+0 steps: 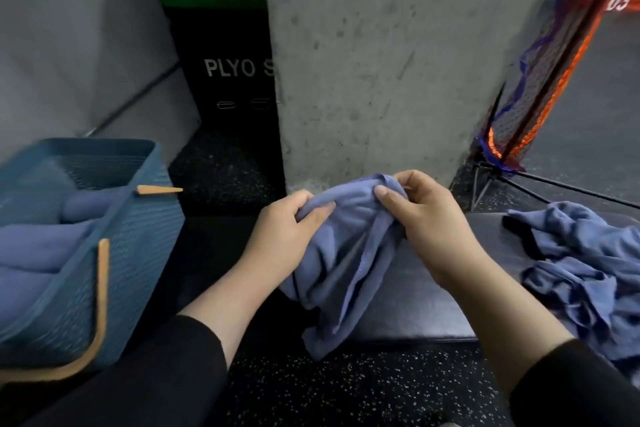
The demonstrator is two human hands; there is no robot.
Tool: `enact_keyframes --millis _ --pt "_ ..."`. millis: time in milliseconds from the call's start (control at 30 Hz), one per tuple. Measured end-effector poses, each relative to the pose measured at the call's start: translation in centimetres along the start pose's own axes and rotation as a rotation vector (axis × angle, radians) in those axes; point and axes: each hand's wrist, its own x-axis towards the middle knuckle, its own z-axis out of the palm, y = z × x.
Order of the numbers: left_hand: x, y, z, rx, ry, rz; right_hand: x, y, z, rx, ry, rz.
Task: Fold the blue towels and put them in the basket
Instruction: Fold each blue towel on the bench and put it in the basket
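Blue towel [341, 253], bunched and hanging over the dark worktop [433, 295], is gripped at its top by left hand [287, 230] and right hand [426, 218], fingers curled round it, basket [138, 253] of folded towels [38, 253] left, pile [585, 263] right.

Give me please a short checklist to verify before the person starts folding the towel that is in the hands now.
1. Both hands grip the towel: ok. The left hand and the right hand pinch the top edge of the held blue towel.
2. Towel spread flat for folding: not ok. It hangs bunched and wrinkled.
3. Surface to fold on: ok. The dark padded bench has a bare part under the towel.
4. Room in the blue basket: ok. Folded towels lie inside, with space above them.
5. More towels waiting: ok. A crumpled pile lies on the bench at the right.
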Motion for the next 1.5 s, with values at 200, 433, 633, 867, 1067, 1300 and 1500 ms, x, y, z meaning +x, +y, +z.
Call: enact_keyframes --millis 200,433,633,867,1067,1300,1500 --pt "0.5 -0.6 -4.3 0.051 0.121 -0.019 1.9 -0.2 1.9 -0.512 0.008 -0.099" --pt "1.6 -0.3 -5.0 0.091 0.194 0.005 2.8 -1.2 3.4 -0.322 0.088 -0.025" --pt "3.0 -0.8 -4.8 0.168 0.271 -0.003 2.5 -0.4 3.5 -0.279 -0.108 -0.056" --pt "4.4 -1.7 -4.8 0.557 0.293 0.112 3.2 1.9 1.8 -0.384 -0.036 0.038" --pt "5.1 -2.2 -4.1 0.612 0.275 -0.085 3.5 3.2 1.1 -0.331 -0.09 0.139" --pt "4.2 -1.3 -0.3 0.23 -0.074 -0.084 3.9 4.5 0.3 0.01 -0.032 0.323" --pt "0.5 -2.1 4.2 0.535 -0.651 -0.068 4.2 4.7 -0.3 0.464 -0.022 0.468"
